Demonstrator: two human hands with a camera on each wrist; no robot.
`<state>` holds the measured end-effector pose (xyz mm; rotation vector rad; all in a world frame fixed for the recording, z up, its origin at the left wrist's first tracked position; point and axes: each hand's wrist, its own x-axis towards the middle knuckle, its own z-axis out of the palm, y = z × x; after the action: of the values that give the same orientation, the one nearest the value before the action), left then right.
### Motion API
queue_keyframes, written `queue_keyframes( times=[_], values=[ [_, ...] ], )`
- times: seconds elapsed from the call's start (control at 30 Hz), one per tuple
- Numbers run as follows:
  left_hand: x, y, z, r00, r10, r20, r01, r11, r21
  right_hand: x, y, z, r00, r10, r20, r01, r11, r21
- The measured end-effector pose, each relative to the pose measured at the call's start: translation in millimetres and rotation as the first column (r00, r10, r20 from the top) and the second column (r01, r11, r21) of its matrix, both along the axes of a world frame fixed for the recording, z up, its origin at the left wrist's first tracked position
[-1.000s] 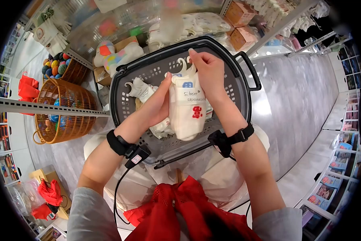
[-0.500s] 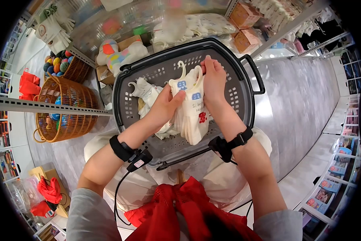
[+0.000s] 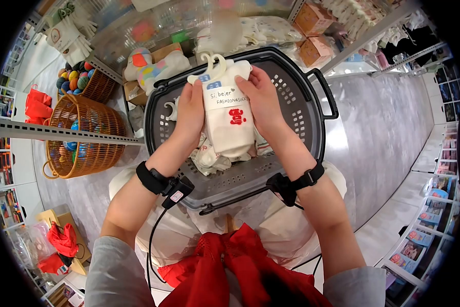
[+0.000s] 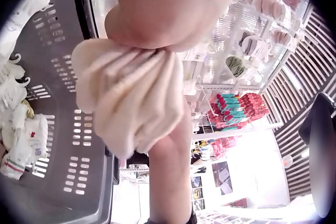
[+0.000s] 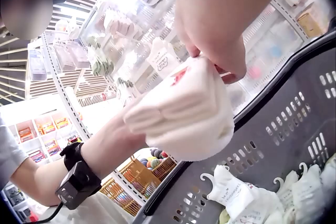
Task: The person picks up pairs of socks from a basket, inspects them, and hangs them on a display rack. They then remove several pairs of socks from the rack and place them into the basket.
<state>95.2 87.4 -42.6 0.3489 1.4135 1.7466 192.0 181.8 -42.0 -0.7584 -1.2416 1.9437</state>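
Head view: your left hand [image 3: 192, 112] and right hand [image 3: 262, 100] are closed on opposite sides of the white sock bundle [image 3: 227, 134], thumbs on its front. You hold it over the gray basket [image 3: 227, 184], red print [image 3: 237, 116] facing you; other socks [image 3: 207, 162] lie inside.

We note both arms extended forward and angled inward, the left forearm [image 3: 121, 212] and right forearm [image 3: 326, 215] bare, converging ahead of the torso. Left hand [image 3: 190, 110]: raised, thumb side up, holding in a pinch; we cannot see most of its fingers from the head view. Right hand [image 3: 261, 100]: level with the left and just apart from it, also pinching, right thumb [image 3: 243, 86] angled inward toward the left, fingers bent beyond it. We read both wrists, the left [image 3: 164, 157] and the right [image 3: 294, 156], as nearly in line with their forearms.
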Motion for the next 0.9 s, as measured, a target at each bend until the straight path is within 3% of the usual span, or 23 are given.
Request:
queue_keyframes(
  times=[0.1,0.23,0.33,0.5,0.57,0.73,0.9],
  values=[
    [-10,2,0,0.997,0.015,-0.080,-0.014,1.000,0.013,7,4,5,0.983,0.165,0.080,-0.167,0.986,0.024],
    [-15,3,-2,0.998,-0.044,-0.055,0.046,0.999,0.030,13,13,11,0.972,0.193,0.134,-0.200,0.979,0.037],
    [-15,5,2,0.982,-0.176,0.069,0.170,0.982,0.086,17,19,15,0.970,0.093,0.225,-0.119,0.987,0.106],
    [-8,2,10,0.932,-0.348,0.099,0.333,0.933,0.139,22,29,10,0.993,-0.046,0.105,0.039,0.997,0.067],
    [-10,2,8,0.934,-0.343,0.097,0.332,0.937,0.109,24,35,10,0.996,-0.087,0.005,0.087,0.996,-0.034],
    [-15,2,14,0.947,-0.306,0.099,0.291,0.946,0.145,27,47,15,0.966,-0.257,0.030,0.259,0.961,-0.099],
    [-15,2,14,0.957,-0.267,0.116,0.245,0.953,0.178,34,45,30,0.990,-0.135,0.041,0.140,0.981,-0.135]
  ],
)
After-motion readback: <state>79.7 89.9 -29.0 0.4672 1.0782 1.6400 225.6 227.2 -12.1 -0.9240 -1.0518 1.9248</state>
